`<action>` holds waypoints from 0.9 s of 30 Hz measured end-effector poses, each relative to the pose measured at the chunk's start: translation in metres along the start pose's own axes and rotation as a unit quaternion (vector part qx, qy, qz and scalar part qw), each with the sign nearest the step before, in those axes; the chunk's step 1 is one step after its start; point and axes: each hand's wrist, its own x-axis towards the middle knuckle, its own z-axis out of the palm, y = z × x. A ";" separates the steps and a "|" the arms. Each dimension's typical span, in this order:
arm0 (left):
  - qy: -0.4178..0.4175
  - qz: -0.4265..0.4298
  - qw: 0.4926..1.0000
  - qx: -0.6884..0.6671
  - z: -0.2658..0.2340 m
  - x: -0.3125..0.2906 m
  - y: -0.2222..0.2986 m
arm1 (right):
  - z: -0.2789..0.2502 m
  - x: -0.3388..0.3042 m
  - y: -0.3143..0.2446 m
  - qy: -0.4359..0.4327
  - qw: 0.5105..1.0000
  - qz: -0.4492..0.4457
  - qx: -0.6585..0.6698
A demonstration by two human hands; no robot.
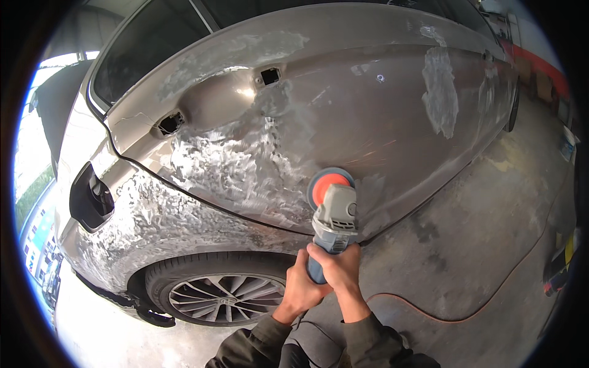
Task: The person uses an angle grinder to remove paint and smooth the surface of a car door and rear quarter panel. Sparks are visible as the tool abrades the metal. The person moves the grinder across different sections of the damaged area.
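Both my hands are wrapped round the blue body of an angle grinder (334, 214). My left hand (302, 286) grips it low on the left side, and my right hand (341, 268) closes over it from the right, thumb across the top. The grinder's round disc (319, 184), dark-rimmed with a red-orange centre, lies against the lower part of a grey-brown car door (368, 122). Thin orange sparks streak off to the right of it. Left of the disc, a wide patch of the door is ground to shiny bare metal. Two square holes flank the door's handle recess (218, 100).
The rear wheel (224, 297) stands below the ground fender (147, 211), left of my hands. An open filler flap (92, 196) gapes at far left. An orange-brown hose (442, 320) curves across the concrete floor (454, 245); a dark cord hangs near my legs.
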 end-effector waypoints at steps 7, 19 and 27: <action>-0.011 -0.025 0.999 -0.018 0.004 -0.004 -0.010 | 0.000 -0.001 0.008 0.008 1.000 -0.022 0.008; 0.020 -0.011 1.000 0.020 0.001 -0.032 -0.027 | 0.005 -0.024 0.034 -0.014 1.000 0.013 0.011; 0.096 -0.010 0.995 0.001 -0.027 -0.022 -0.019 | 0.040 -0.014 0.013 -0.114 0.993 -0.038 -0.006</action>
